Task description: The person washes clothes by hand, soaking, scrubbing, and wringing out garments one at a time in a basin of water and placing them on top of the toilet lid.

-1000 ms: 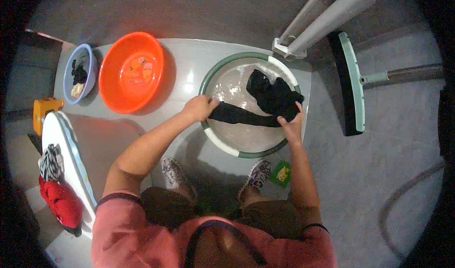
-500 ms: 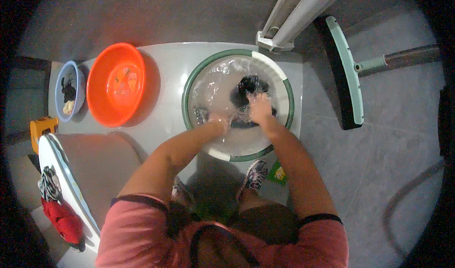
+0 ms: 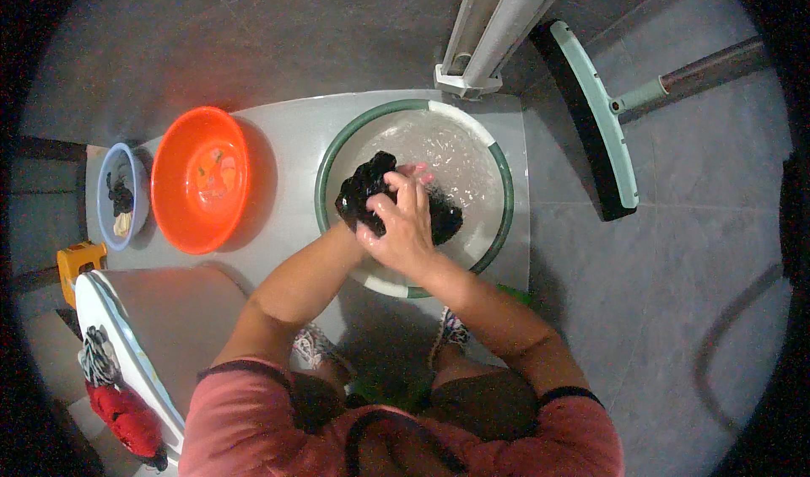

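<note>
A black cloth (image 3: 364, 192) (wet, glistening) is bunched over the round basin (image 3: 508, 192).

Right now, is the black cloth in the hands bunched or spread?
Bunched: the black cloth forms a crumpled lump against the right hand.

The view comes from the left one of two wide fisheye cameras, which the person wears on the head, and it looks steeply down in front of the body. The pink shirt (image 3: 232, 431) is at the lower edge, and the forearms (image 3: 297, 285) enter from there. The big round basin (image 3: 509, 192) stands almost in the middle, within arm's reach. Behind it, the dark wall (image 3: 278, 21) fills the top, while the grey floor (image 3: 591, 308) spreads to the right. Straight edges bend toward the black rim.
</note>
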